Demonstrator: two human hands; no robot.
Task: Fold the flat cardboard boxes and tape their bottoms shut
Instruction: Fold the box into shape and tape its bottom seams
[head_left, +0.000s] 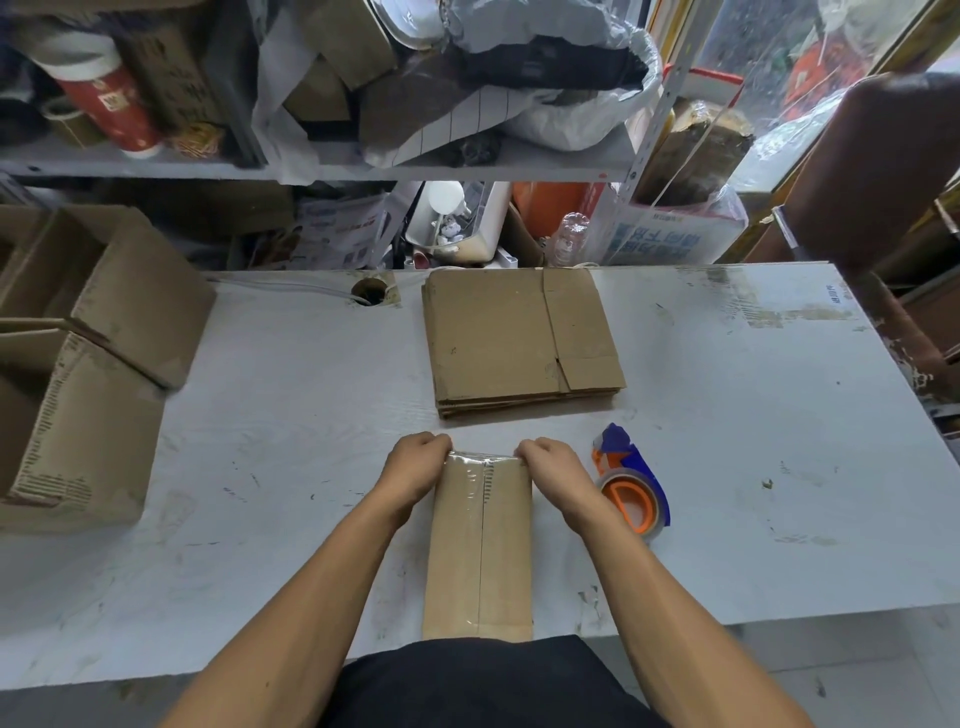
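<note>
A: Can you read anything here?

B: Very little. The white bag (670, 236) behind the tabletop (727, 415) carries large blue characters, seen upside down; I cannot make them out.

A: The red canister (117, 106) on the shelf?

B: It bears a small pale label with a mark, too blurred to read.

A: And the tabletop itself?

B: A tiny dark print sits near its far right corner, illegible. The printed packet (343, 234) under the shelf shows lettering too small to tell.

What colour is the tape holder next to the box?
The tape dispenser is blue and orange, seen clearly in the head view.
</note>
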